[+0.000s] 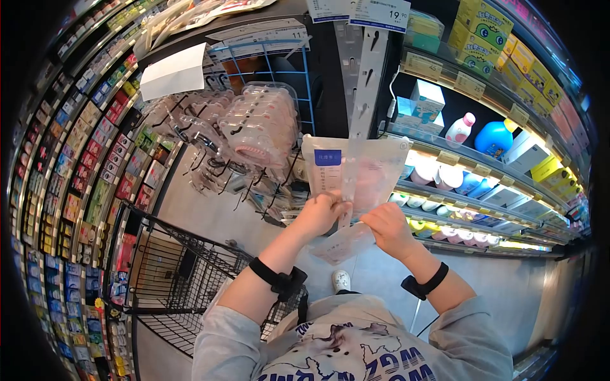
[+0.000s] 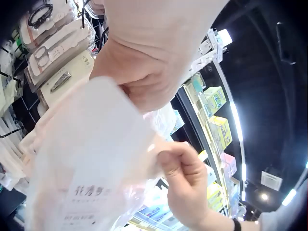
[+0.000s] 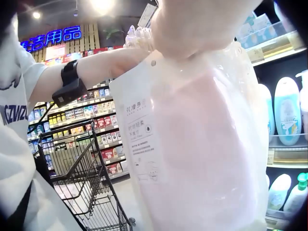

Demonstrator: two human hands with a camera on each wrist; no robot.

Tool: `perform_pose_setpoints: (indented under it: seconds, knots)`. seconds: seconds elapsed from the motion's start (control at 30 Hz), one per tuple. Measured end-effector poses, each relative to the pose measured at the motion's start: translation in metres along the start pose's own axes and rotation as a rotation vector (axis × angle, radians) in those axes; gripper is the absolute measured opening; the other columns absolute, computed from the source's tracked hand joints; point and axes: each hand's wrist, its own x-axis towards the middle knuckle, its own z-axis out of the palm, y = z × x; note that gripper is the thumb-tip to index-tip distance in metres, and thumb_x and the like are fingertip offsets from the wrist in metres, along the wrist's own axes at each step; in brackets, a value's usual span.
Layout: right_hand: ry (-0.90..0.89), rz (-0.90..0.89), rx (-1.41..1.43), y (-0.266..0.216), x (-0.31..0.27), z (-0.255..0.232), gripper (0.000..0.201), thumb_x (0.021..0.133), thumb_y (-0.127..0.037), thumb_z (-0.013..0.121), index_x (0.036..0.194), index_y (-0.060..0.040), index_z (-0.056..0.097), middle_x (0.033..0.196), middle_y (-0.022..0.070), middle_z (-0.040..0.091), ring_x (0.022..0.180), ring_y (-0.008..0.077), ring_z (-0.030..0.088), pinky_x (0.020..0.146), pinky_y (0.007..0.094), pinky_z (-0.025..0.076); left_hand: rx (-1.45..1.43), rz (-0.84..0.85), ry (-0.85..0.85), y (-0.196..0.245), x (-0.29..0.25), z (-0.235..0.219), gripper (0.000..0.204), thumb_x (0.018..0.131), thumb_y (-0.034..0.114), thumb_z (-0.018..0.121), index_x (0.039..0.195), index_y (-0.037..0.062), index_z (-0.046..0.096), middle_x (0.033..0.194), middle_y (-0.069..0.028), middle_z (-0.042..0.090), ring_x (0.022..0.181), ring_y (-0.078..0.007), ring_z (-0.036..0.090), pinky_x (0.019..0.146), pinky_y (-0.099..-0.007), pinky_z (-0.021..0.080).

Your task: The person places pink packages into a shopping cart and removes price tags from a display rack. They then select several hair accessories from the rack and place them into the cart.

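My left hand [image 1: 321, 213] has curled fingers at the lower part of a frosted plastic pouch [image 1: 327, 166] with a navy label. Beside it, my right hand [image 1: 389, 230] pinches the top edge of a second frosted pouch [image 1: 343, 246] that slants down below the hands. Through this pouch [image 3: 207, 144] in the right wrist view, something flat and pink shows, next to a white printed panel. The left wrist view has the left hand [image 2: 139, 72] curled above the pouch [image 2: 96, 159], its fingertips hidden, while the right hand [image 2: 185, 183] pinches the pouch's side.
Blister packs [image 1: 257, 127] hang on hooks of a blue wire rack [image 1: 309, 89] left of the pouches. A black shopping cart [image 1: 171, 279] stands at lower left. Lit shelves with bottles [image 1: 494, 138] and boxes run along the right; another stocked shelf [image 1: 82, 171] lines the far left.
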Motion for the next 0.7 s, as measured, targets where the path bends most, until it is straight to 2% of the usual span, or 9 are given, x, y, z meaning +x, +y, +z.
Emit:
perform_pose_setpoints:
  seconds: [0.07,0.1,0.17,0.23,0.37,0.47,0.53,0.57,0.7]
  knots:
    - [-0.007,0.003,0.033,-0.005,0.008,-0.006,0.026,0.07,0.001,0.064,0.095,-0.0076,0.064,0.086,0.0053,0.062,0.079,0.0265,0.057,0.07,0.0379,0.043,0.063,0.045,-0.213,-0.002,-0.004,-0.012,0.038,0.095,0.032,0.059,0.119,0.0029,0.062,0.101,-0.0139,0.068,0.093,-0.017,0.064,0.082,-0.0324,0.05]
    - [-0.011,-0.002,0.036,-0.008,0.011,-0.011,0.026,0.07,0.001,0.064,0.095,-0.0076,0.064,0.086,0.0053,0.062,0.079,0.0265,0.057,0.07,0.0379,0.043,0.06,0.042,-0.207,-0.007,-0.01,-0.019,0.038,0.095,0.032,0.059,0.119,0.0029,0.062,0.101,-0.0139,0.068,0.093,-0.017,0.064,0.082,-0.0324,0.05]
    - [-0.074,-0.043,0.165,-0.016,0.015,-0.019,0.022,0.072,0.0,0.066,0.093,-0.0071,0.064,0.081,0.0063,0.061,0.073,0.0276,0.056,0.066,0.0387,0.043,-0.584,0.163,-0.434,-0.026,-0.032,-0.037,0.069,0.089,0.047,0.063,0.138,0.0026,0.045,0.132,-0.0177,0.054,0.125,-0.0229,0.049,0.104,-0.0353,0.038]
    - [-0.062,-0.001,0.224,-0.027,0.013,-0.024,0.022,0.073,0.0,0.066,0.093,-0.0065,0.064,0.08,0.007,0.062,0.072,0.0284,0.057,0.065,0.0389,0.044,-0.595,0.415,-0.478,-0.064,-0.056,-0.047,0.086,0.084,0.04,0.07,0.147,-0.0008,0.028,0.15,-0.013,0.035,0.138,-0.0255,0.033,0.112,-0.038,0.028]
    - [0.009,0.217,0.413,-0.057,0.019,-0.026,0.021,0.076,0.002,0.065,0.096,-0.0046,0.066,0.083,0.009,0.064,0.071,0.0301,0.059,0.063,0.0382,0.047,-0.458,0.404,-0.324,-0.074,-0.127,-0.05,0.094,0.076,0.03,0.079,0.149,0.0024,0.027,0.151,-0.0151,0.033,0.142,-0.0259,0.025,0.115,-0.039,0.022]
    - [0.022,0.162,0.449,-0.077,0.03,-0.011,0.019,0.078,0.004,0.064,0.094,-0.0053,0.068,0.083,0.0087,0.067,0.069,0.0264,0.062,0.06,0.034,0.048,-0.412,0.328,-0.077,-0.074,-0.153,-0.033,0.081,0.072,0.015,0.082,0.142,0.0017,0.042,0.148,-0.0157,0.037,0.137,-0.0254,0.036,0.111,-0.0382,0.03]
    - [-0.048,0.147,0.475,-0.081,0.037,-0.01,0.019,0.078,0.001,0.065,0.097,-0.0034,0.066,0.085,0.01,0.065,0.072,0.0296,0.061,0.064,0.0368,0.048,-0.495,0.123,0.036,-0.084,-0.161,-0.03,0.054,0.074,0.006,0.079,0.125,-0.0005,0.06,0.136,-0.0151,0.052,0.12,-0.0229,0.054,0.1,-0.0345,0.043]
    - [-0.145,0.144,0.536,-0.081,0.04,-0.009,0.019,0.08,-0.003,0.065,0.099,-0.0033,0.065,0.087,0.0105,0.066,0.075,0.0302,0.061,0.066,0.037,0.049,-0.565,0.013,0.02,-0.086,-0.174,-0.034,0.033,0.077,0.003,0.075,0.108,-0.0037,0.067,0.116,-0.0128,0.064,0.1,-0.0191,0.063,0.088,-0.0293,0.05]
    - [-0.31,0.186,0.537,-0.079,0.054,-0.013,0.027,0.084,-0.014,0.066,0.109,-0.0031,0.062,0.102,0.0139,0.065,0.089,0.0316,0.062,0.076,0.0389,0.051,-0.622,-0.165,0.045,-0.117,-0.237,-0.096,0.039,0.078,0.002,0.073,0.115,-0.0051,0.062,0.109,-0.0092,0.066,0.099,-0.0167,0.062,0.086,-0.0302,0.05]
